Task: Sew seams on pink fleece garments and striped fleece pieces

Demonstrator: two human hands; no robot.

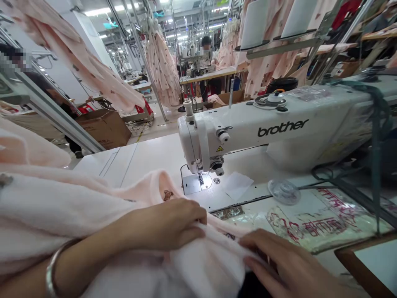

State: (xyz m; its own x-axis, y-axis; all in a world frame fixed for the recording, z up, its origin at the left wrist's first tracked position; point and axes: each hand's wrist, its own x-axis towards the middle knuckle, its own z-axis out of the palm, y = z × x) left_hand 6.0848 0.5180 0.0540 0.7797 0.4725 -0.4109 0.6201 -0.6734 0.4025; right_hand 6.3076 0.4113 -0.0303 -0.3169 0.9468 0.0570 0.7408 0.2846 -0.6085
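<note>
A pale pink fleecy cloth [139, 188] with small brown prints and a white underside spreads over the left of the table and down the front. My left hand [173, 223], a silver bangle on its wrist, is closed on a fold of it in front of the sewing machine. Lower right, my right hand [279, 256] pinches the edge of the same cloth between thumb and fingers. Between both hands the edge is stretched. The white sewing machine [242, 128] stands just beyond, its needle area [201, 180] lit and apart from the cloth.
On the machine table [155, 153] lie a white scrap [238, 185] and a clear round plastic dish [283, 191]. Thread cones [254, 25] stand above the machine. Pink garments [161, 62] hang behind, near a cardboard box [105, 128]. A person [206, 49] sits farther back.
</note>
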